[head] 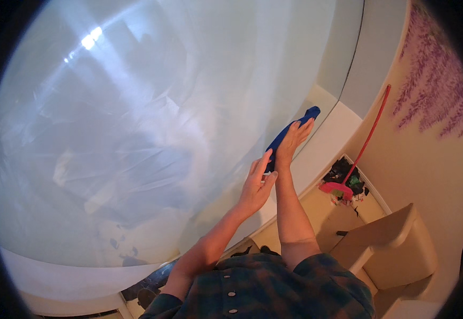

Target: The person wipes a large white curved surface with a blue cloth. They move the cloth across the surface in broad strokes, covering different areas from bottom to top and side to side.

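A large, pale, glossy surface (223,91), seemingly glass or clear sheeting, fills the left and middle of the view and shows reflections of lights. Along its right edge lies a folded blue cloth (281,137). My right hand (292,141) rests flat along the cloth's right side, fingers extended towards its far end; whether it grips the cloth cannot be told. My left hand (258,185) is at the near end of the cloth, thumb and fingers apart, with fingertips at or touching the fabric.
A red broom (369,139) leans against the wall at right, its head among black and green scraps on the floor. Nearer me stands a beige plastic chair (395,243). A white ledge (319,147) borders the glossy surface. Purple flowers decorate the wall (435,87).
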Demonstrator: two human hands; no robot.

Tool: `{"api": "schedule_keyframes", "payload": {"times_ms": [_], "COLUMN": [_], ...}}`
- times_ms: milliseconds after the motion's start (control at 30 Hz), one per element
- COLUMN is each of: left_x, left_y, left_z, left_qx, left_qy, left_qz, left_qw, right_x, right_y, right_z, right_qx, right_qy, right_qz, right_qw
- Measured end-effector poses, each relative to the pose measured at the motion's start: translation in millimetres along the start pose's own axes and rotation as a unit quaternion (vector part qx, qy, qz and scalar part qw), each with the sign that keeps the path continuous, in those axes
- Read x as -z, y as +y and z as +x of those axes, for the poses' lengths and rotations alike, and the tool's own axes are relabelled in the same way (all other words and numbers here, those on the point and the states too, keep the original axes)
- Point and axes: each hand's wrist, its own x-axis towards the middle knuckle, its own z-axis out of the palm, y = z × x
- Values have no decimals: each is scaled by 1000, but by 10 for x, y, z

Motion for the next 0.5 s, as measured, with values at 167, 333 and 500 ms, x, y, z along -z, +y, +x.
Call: {"api": "schedule_keyframes", "payload": {"times_ms": [167,333,500], "left_x": [-88,-110,-217], "left_y": [-120,143,79], "left_z": [-49,-40,205], "left_qx": [25,22,33], "left_qy": [39,29,-13], "left_qz": [6,-20,-66], "left_qw": [999,999,997], "right_x": [-17,-32,54], "right_y": [-50,-208,-4], "right_z": [-196,49,453], "right_qx": [-22,7,14], "right_qy": [-13,2,5], "right_qz": [-7,-21,-10], "right_qw": [1000,1000,1000]}}
